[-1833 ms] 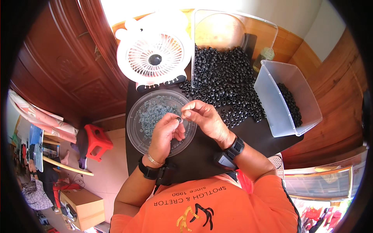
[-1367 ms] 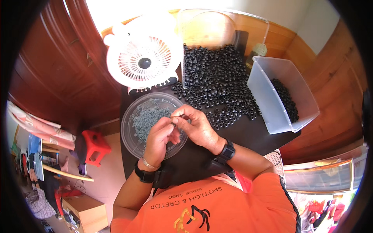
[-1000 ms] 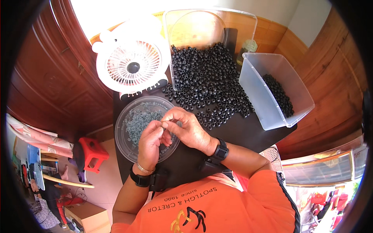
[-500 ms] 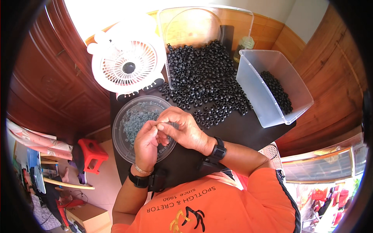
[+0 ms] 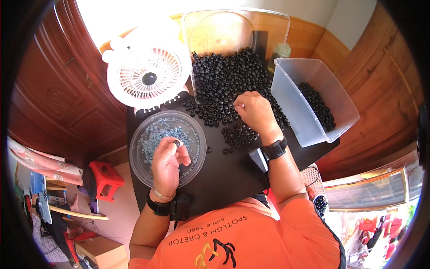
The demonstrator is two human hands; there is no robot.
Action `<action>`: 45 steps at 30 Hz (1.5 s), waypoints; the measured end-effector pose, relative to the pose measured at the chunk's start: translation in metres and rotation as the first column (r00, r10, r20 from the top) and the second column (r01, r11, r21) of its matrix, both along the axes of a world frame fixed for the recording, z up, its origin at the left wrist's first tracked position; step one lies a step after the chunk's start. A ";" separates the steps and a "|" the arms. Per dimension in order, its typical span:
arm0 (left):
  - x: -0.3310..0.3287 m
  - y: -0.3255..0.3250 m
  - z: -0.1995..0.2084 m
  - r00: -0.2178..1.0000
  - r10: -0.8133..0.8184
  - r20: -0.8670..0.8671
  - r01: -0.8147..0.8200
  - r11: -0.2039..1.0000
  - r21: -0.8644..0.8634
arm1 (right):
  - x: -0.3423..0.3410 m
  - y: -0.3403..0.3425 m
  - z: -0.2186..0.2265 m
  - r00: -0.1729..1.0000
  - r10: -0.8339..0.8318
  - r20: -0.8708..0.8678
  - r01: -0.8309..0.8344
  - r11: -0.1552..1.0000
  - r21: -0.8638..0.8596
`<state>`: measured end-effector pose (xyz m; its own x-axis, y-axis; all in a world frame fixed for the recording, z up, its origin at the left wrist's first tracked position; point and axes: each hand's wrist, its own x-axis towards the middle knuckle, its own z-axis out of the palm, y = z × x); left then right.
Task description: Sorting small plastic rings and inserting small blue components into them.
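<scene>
My left hand (image 5: 166, 163) is over a round clear dish (image 5: 199, 157) of small blue-grey pieces (image 5: 156, 134). Between its thumb and index finger it pinches a small black bead (image 5: 177, 143), hole facing up. My right hand (image 5: 257, 112) reaches over the near part of a heap of black round beads with holes (image 5: 233, 71). Its thumb and fingertips are closed together; what they hold, if anything, cannot be made out.
The heap spills from a clear tub (image 5: 191, 76) lying on its side on the black table (image 5: 224, 175). A white fan (image 5: 148, 78) stands at the back left. At right is a translucent bin (image 5: 291, 103) with more beads. A red stool (image 5: 106, 181) is at lower left.
My hands were together over the dish and have parted. The right moved away to the right, to the bead heap; the left stayed over the dish, the black bead now showing in its fingers.
</scene>
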<state>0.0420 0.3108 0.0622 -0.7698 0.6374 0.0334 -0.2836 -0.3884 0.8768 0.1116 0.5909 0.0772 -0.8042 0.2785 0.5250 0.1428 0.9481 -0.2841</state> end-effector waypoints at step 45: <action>0.003 0.002 -0.005 0.965 -0.245 0.093 0.244 0.970 0.020 | -0.020 -0.086 -0.009 0.767 0.478 -0.429 -0.444 -0.089 -0.892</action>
<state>0.0446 0.3125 0.0567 -0.5905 0.8066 -0.0254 -0.4518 -0.3044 0.8386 0.0915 0.5052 0.0685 -0.9838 0.0500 0.1722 -0.1793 -0.2649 -0.9475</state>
